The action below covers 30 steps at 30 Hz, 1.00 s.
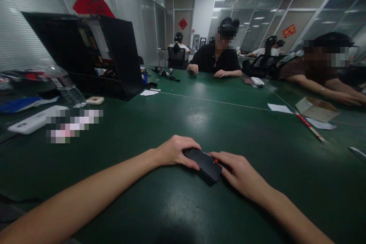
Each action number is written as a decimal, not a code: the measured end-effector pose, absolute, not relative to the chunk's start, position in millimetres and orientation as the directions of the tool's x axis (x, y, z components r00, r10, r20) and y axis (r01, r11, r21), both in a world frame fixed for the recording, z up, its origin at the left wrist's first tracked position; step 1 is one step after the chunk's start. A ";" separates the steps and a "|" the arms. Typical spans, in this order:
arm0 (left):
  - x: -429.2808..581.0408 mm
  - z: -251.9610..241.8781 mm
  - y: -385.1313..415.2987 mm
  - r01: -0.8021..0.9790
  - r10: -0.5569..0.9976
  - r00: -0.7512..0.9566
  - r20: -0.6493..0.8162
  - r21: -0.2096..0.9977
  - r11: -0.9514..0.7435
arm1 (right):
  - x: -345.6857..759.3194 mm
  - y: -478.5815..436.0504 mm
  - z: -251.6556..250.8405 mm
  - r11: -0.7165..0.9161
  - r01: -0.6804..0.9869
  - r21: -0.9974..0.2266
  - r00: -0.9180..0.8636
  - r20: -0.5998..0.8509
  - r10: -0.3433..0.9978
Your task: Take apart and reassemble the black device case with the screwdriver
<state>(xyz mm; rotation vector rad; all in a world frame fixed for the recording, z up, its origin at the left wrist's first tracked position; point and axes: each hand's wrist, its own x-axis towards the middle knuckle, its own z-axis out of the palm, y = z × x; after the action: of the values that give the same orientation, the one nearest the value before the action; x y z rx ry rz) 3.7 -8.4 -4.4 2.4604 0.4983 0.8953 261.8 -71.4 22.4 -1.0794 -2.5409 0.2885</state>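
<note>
A flat black rectangular box (205,164) is on the green tabletop in front of me, set at a slant. My left hand (175,150) grips its left end, thumb on the near side and fingers on the far side. At the right end, my right hand (238,169) is closed around the corner, with its thumb along the short side and its fingers on the far edge. A small orange-red piece (216,161) shows between the right fingers and the box; what it belongs to is hidden.
An open black computer case (114,57) stands at the left, near a plastic bottle (67,87) and a white power bank (38,119). A cardboard box (317,109) and a red-striped stick (310,127) lie at the right. A person in black (215,59) sits across the green table (137,129).
</note>
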 end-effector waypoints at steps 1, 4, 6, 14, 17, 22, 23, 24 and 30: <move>4.0 -3.7 -9.0 0.173 0.481 0.721 0.499 0.542 -0.822 | 263.0 -70.1 22.8 0.662 0.637 -0.394 -0.628 0.232 0.742; 3.8 -1.9 -10.1 0.192 0.513 0.706 0.489 0.565 -0.802 | 272.8 -66.2 23.6 0.626 0.673 -0.394 -0.585 0.233 0.777; 2.8 -1.9 -9.5 0.217 0.565 0.669 0.483 0.601 -0.770 | 282.0 -63.6 22.0 0.612 0.732 -0.299 -0.553 0.263 0.790; 4.7 -10.8 6.7 -0.128 0.898 0.301 0.322 0.946 -0.297 | 293.2 -61.0 17.6 0.440 0.895 0.074 -0.442 0.286 0.850; 5.5 -10.7 12.4 -0.300 0.946 0.267 0.186 0.948 -0.102 | 289.2 -64.4 21.1 0.463 0.884 0.061 -0.453 0.351 0.820; 3.3 -5.8 13.9 -0.467 0.951 0.301 0.070 0.880 0.083 | 267.2 -81.2 26.9 0.636 0.743 -0.210 -0.487 0.483 0.728; 3.0 -5.2 13.6 -0.484 0.951 0.302 0.060 0.870 0.098 | 260.1 -85.9 26.9 0.634 0.735 -0.239 -0.489 0.460 0.741; 3.0 -4.8 13.2 -0.500 0.953 0.299 0.055 0.859 0.108 | 252.7 -90.5 26.1 0.619 0.750 -0.234 -0.493 0.428 0.758; 5.1 -3.8 11.9 -0.577 0.963 0.271 -0.004 0.800 0.166 | 225.2 -100.3 15.2 0.484 0.813 -0.323 -0.384 0.326 0.864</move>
<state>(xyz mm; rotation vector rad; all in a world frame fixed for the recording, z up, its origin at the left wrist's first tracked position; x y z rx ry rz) 5.1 11.9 -3.8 0.7871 0.6007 1.1950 225.2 -100.3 15.2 -1.3898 -2.2838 0.1506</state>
